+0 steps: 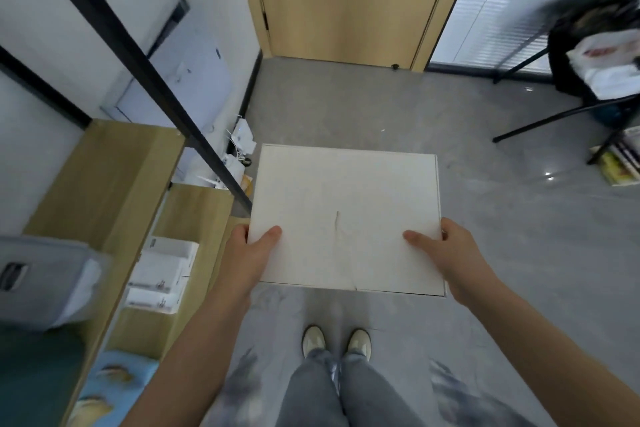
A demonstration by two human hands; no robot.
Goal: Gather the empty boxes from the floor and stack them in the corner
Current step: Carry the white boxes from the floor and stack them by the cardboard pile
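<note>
Thumbs press flat on top of the white box (346,218), fingers curled beneath: I see my left hand (251,253) and right hand (450,253) gripping its near corners, level above the grey floor (485,218), facing the wooden door (346,0).

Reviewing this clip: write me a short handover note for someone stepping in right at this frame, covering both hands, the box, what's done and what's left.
Left hand: grips the near-left edge of the flat white box, thumb on top.
Right hand: grips the near-right edge the same way.
Box: held level in the air above the grey floor, in front of the person's shoes, facing the wooden door.
Done: one box is picked up.
Left: carry it to the corner and set it on the stack. No stack or other loose boxes can be made out on the open floor here.
</note>
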